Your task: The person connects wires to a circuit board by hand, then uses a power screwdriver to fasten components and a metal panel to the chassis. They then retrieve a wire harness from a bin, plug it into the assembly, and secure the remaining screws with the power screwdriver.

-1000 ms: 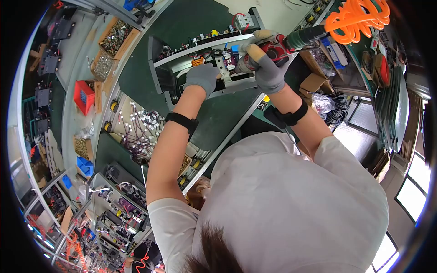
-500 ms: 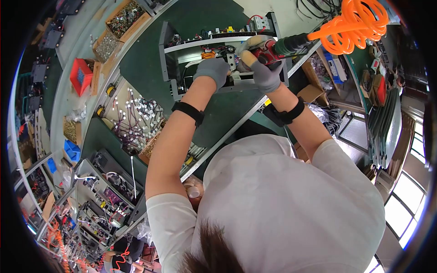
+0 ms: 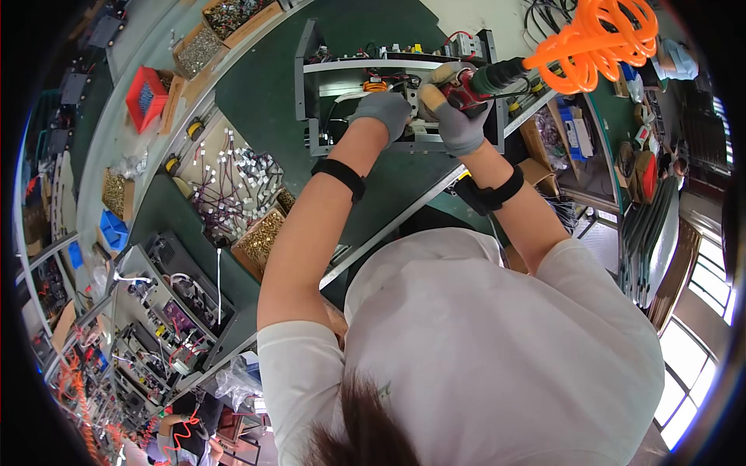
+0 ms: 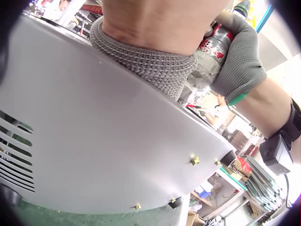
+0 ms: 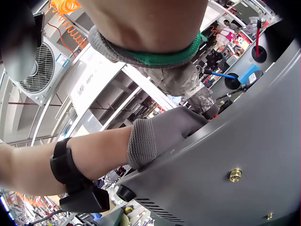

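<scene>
My right hand (image 3: 460,116), in a grey glove, grips a red and silver air screwdriver (image 3: 464,87) over an open grey metal chassis (image 3: 301,89). The tool's front part (image 4: 204,68) looks wrapped in worn tape and points down into the chassis. My gloved left hand (image 3: 382,113) reaches over the near wall, close beside the tool's front end. In the right wrist view, the left hand (image 5: 174,132) dips behind the chassis wall (image 5: 211,160), its fingertips hidden. I cannot tell whether it holds anything. Wiring and an orange coil (image 3: 374,85) lie inside.
An orange coiled hose (image 3: 594,50) runs to the tool from the upper right. Left of the chassis lie white-plugged cables (image 3: 237,182), a red bin (image 3: 146,99) and boxes of small metal parts (image 3: 198,50). More opened chassis (image 3: 167,311) stand at lower left.
The head view has shifted, so the chassis appears farther right. My right hand and the air screwdriver have moved left along the chassis, closer to my left hand, which stays at the near wall.
</scene>
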### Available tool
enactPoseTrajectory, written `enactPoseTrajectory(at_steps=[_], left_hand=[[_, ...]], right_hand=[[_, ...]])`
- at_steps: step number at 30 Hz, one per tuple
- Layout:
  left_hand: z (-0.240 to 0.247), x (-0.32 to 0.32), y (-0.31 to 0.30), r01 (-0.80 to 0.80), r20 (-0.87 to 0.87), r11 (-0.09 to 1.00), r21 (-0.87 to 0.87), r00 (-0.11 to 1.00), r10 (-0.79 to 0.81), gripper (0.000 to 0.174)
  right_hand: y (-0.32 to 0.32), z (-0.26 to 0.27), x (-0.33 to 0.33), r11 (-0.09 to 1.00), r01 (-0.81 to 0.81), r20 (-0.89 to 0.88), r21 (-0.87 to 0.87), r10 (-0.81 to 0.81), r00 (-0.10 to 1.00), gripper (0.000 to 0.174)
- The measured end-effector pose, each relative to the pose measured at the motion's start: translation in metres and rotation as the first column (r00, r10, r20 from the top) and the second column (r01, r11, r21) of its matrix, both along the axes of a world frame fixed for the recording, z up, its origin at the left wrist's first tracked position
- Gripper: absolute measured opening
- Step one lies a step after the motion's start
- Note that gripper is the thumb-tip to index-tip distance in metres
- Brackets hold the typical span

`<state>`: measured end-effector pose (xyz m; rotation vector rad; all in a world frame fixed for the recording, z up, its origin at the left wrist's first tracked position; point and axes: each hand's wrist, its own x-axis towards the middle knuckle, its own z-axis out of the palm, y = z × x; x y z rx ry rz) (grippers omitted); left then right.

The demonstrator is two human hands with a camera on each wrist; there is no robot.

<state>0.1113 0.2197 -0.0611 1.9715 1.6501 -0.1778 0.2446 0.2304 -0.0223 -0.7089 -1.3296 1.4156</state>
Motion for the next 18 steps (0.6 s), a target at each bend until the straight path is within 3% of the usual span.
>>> enactPoseTrajectory(at_steps=[5, 7, 8, 9, 10, 11, 12, 13, 14, 15, 17, 18], left_hand=[[0.0, -0.003, -0.005, -0.038, -0.02, 0.999, -0.022, 0.999, 0.037, 0.025], [0.006, -0.006, -0.012, -0.109, 0.021, 0.994, 0.015, 0.994, 0.108, 0.023], [0.011, -0.006, -0.017, -0.201, 0.078, 0.977, 0.073, 0.978, 0.195, 0.023], [0.017, -0.005, -0.024, -0.191, 0.068, 0.978, 0.089, 0.98, 0.186, 0.023], [0.021, -0.003, -0.032, -0.417, 0.242, 0.898, 0.138, 0.894, 0.378, 0.022], [0.021, -0.003, -0.038, -0.622, 0.417, 0.769, 0.144, 0.743, 0.523, 0.021], [0.001, -0.006, -0.043, -0.728, 0.599, 0.684, 0.031, 0.562, 0.57, 0.029], [0.005, -0.005, -0.05, -0.717, 0.593, 0.696, 0.048, 0.58, 0.558, 0.029], [0.01, -0.003, -0.061, -0.786, 0.73, 0.564, -0.254, 0.227, 0.645, 0.03], [0.015, -0.003, -0.072, -0.717, 0.724, 0.425, -0.553, -0.16, 0.671, 0.031], [0.004, -0.005, -0.09, -0.429, 0.552, 0.367, -0.825, -0.48, 0.682, 0.033], [0.004, 0.0, -0.1, -0.382, 0.558, 0.407, -0.83, -0.541, 0.63, 0.031]], right_hand=[[-0.002, 0.0, 0.0, 0.999, -0.034, 0.008, 0.0, 0.034, 0.999, 0.021], [-0.012, 0.022, -0.005, 0.993, -0.063, -0.018, -0.099, 0.061, 0.998, 0.025], [-0.015, 0.027, -0.007, 0.996, -0.055, -0.053, -0.076, 0.051, 0.997, 0.027], [-0.015, 0.03, -0.007, 0.998, -0.044, -0.089, -0.053, 0.04, 0.995, 0.029], [-0.011, 0.028, -0.003, 0.998, -0.066, -0.126, -0.021, 0.063, 0.99, 0.031], [-0.011, 0.03, 0.0, 0.998, 0.028, -0.137, 0.063, -0.019, 0.99, 0.031], [-0.013, 0.043, 0.006, 1.0, -0.006, -0.178, -0.026, 0.001, 0.984, 0.031], [-0.014, 0.054, 0.014, 0.993, -0.042, -0.222, -0.114, 0.016, 0.975, 0.031], [-0.011, 0.057, 0.019, 0.999, 0.029, -0.222, -0.04, -0.037, 0.974, 0.032], [-0.009, 0.064, 0.029, 0.999, 0.015, -0.222, -0.047, -0.025, 0.975, 0.033], [-0.006, 0.067, 0.049, 0.998, 0.014, -0.298, -0.055, -0.03, 0.954, 0.033], [-0.003, 0.071, 0.061, 1.0, 0.007, -0.293, -0.023, -0.014, 0.956, 0.032]])
